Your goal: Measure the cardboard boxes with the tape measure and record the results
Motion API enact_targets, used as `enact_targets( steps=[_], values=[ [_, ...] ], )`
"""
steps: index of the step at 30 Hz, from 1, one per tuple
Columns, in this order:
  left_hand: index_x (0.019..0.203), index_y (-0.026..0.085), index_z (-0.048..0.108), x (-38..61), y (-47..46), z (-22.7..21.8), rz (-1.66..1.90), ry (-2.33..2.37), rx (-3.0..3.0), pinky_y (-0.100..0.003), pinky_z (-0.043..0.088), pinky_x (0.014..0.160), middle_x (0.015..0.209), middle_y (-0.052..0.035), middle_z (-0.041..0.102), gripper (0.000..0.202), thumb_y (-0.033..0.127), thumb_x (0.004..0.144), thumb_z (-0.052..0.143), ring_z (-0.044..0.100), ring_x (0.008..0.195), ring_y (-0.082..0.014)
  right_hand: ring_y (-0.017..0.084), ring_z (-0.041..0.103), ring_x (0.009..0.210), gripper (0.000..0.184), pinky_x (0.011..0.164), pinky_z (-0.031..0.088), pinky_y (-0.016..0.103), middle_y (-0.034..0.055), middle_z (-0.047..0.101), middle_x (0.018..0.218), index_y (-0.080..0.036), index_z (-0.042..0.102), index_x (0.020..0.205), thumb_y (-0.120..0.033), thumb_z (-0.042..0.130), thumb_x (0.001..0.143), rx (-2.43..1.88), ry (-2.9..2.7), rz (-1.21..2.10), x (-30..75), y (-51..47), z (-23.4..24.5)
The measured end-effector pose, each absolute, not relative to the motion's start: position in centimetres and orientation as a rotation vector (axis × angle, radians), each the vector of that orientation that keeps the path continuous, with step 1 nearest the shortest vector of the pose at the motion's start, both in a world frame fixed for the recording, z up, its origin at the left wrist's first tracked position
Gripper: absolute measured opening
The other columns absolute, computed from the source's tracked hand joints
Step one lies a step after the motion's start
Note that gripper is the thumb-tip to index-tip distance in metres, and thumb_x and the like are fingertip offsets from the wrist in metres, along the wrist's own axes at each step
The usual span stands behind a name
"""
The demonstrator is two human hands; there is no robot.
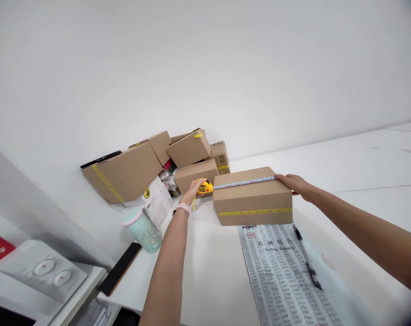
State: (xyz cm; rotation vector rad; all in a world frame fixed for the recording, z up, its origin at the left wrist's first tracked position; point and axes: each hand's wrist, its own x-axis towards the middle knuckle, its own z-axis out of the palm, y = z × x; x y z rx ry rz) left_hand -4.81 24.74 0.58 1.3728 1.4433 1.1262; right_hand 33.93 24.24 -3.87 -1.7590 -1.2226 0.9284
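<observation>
A closed cardboard box [253, 194] with a yellow strip along its front side rests on the white table. Across its top lies the drawn-out blade of a tape measure [205, 186]. My left hand [190, 192] grips the yellow case just off the box's left edge. At the right end, my right hand [293, 184] pinches the blade's end against the box edge, thumb on top and the other fingers mostly hidden behind the corner. A pink-white band circles my left wrist.
Several cardboard boxes [190, 149] are piled against the wall. A mint tumbler [146, 231] stands at the left, near a black flat case [120, 269]. In front of the box lie a printed testing report [276, 276] and a black pen [307, 258]. A white appliance [38, 267] is lower left.
</observation>
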Motion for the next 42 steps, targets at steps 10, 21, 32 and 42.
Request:
enact_targets(
  steps=[10,21,32,42],
  values=[
    [0.125,0.017,0.057,-4.0,25.2,0.9,1.013,1.393,1.379,-0.045,0.055,0.088,0.125,-0.0101,0.060,0.035,0.035,0.095,0.061,0.063,0.105,-0.0237,0.025,0.067,0.085,0.034,0.060,0.053,0.032,0.0147,0.070,0.098,-0.020,0.057,0.081,-0.053,0.053,0.083,-1.779,-1.308,0.841,33.7,24.0,-4.1],
    [0.105,0.011,0.070,-2.8,13.5,3.9,0.514,1.043,1.477,-0.023,0.047,0.040,0.096,-0.0162,0.072,0.054,0.045,0.065,0.082,0.069,0.065,-0.0241,0.027,0.062,0.087,0.034,0.068,0.045,0.034,0.0119,0.068,0.094,-0.020,0.063,0.079,-0.052,0.053,0.086,-1.769,-1.479,0.575,33.3,24.5,2.1],
    [0.092,0.012,0.063,8.9,7.1,-0.8,0.935,0.747,0.776,-0.018,0.038,0.035,0.079,-0.0084,0.064,0.052,0.056,0.065,0.068,0.065,0.056,-0.0166,0.028,0.060,0.107,0.043,0.089,0.044,0.034,0.0150,0.069,0.119,-0.016,0.065,0.106,-0.049,0.040,0.095,-1.543,-1.473,0.741,29.7,26.2,1.7],
    [0.111,0.018,0.055,9.3,10.1,-1.8,1.191,0.783,0.975,-0.017,0.040,0.042,0.087,-0.0033,0.065,0.054,0.047,0.069,0.073,0.065,0.061,-0.0135,0.022,0.062,0.086,0.036,0.075,0.048,0.030,0.0085,0.072,0.094,-0.019,0.069,0.077,-0.052,0.057,0.085,-1.437,-1.592,0.916,28.1,23.1,2.1]
  ],
)
